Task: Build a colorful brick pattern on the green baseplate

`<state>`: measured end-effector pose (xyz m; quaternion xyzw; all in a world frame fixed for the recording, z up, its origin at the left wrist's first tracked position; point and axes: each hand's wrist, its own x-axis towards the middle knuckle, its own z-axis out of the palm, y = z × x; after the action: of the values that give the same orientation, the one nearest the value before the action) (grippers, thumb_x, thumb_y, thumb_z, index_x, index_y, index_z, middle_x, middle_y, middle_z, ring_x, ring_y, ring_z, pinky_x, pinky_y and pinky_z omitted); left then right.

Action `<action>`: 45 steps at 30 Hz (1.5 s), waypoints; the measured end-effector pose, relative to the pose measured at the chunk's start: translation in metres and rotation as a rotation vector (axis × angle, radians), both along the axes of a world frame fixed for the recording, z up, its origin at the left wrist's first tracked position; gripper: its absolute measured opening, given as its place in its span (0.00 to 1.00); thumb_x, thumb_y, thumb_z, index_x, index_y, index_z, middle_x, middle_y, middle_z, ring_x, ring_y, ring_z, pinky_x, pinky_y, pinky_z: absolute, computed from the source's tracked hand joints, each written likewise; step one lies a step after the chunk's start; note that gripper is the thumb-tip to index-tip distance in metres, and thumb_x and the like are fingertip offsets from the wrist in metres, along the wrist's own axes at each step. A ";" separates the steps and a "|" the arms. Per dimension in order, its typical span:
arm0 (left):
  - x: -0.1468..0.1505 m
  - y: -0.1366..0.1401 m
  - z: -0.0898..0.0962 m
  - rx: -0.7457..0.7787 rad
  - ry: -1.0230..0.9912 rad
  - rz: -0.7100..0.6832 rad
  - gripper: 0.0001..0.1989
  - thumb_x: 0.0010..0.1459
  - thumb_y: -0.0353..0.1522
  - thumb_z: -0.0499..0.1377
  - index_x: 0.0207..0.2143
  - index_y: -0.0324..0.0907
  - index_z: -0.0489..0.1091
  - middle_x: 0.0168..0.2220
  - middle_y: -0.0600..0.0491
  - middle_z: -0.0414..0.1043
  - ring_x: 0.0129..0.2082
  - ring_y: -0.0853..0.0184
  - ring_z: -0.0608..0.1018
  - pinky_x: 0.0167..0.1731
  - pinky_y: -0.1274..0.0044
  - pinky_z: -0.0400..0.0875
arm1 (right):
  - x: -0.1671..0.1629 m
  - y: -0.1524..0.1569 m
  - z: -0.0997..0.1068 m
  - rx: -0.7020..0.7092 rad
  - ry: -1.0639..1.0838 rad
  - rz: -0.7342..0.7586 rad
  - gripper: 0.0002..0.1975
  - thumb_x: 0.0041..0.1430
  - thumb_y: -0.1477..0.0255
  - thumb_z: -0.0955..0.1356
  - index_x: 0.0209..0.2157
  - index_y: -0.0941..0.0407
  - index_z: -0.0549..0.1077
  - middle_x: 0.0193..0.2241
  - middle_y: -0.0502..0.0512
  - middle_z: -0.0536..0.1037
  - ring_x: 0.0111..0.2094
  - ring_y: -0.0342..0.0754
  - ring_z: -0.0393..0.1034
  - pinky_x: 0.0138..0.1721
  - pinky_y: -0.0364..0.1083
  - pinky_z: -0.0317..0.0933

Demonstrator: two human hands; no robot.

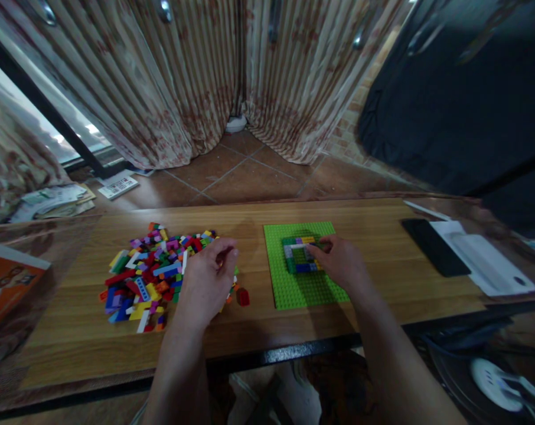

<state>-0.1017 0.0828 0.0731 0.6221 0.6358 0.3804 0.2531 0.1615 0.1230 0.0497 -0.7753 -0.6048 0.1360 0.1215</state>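
My right hand (342, 261) is over a small hollow rectangle of toy bricks (291, 265) on a green baseplate (289, 295). Its thumb and fingers are closed on a brick at the right side of the rectangle, partly hiding it. The walls show green, grey, yellow, purple and blue bricks, and a pale narrow piece (297, 246) lies across near the thumb. Hovering at the right edge of a heap of loose toy bricks (155, 274) is my left hand (211, 276), its fingers curled toward the thumb. Whatever is between them cannot be made out.
A dark red brick (243, 296) lies apart from the heap. On the right of the wooden table (245, 336) are a black flat object (434, 247) and a white case (493, 262). An orange and white box (10, 283) stands left. Curtains (196, 77) hang behind.
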 end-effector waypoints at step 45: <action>0.003 -0.002 -0.005 0.020 0.071 -0.082 0.10 0.61 0.34 0.54 0.40 0.42 0.74 0.34 0.52 0.80 0.33 0.65 0.80 0.35 0.75 0.72 | 0.018 0.004 -0.018 0.040 0.117 0.097 0.17 0.51 0.55 0.72 0.31 0.56 0.75 0.27 0.53 0.77 0.28 0.47 0.70 0.28 0.44 0.57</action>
<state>-0.0989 0.0810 0.0680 0.6634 0.6145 0.3536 0.2394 0.1794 0.1273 0.0316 -0.7332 -0.6360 0.1749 0.1653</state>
